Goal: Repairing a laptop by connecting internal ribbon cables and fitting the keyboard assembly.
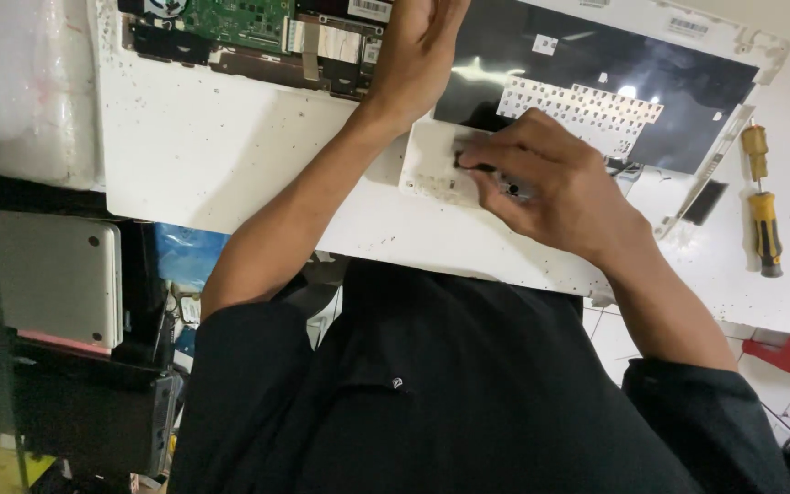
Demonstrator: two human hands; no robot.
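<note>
White workbench (230, 165) bore an opened laptop chassis (596, 55). Right hand (550, 183) pinched a dark tool (482, 169) against its touchpad panel (432, 165); left hand (418, 46) lay flat, open, above.

Bare white worktop (212, 155) lies open to the left of the left hand (418, 46), below the exposed green circuit board (240, 20). The opened laptop shell (614, 69) fills the middle and top. On the right, two yellow-handled screwdrivers (763, 229) and a loose white strip (706, 174) narrow the passage beside the right hand (550, 178).
</note>
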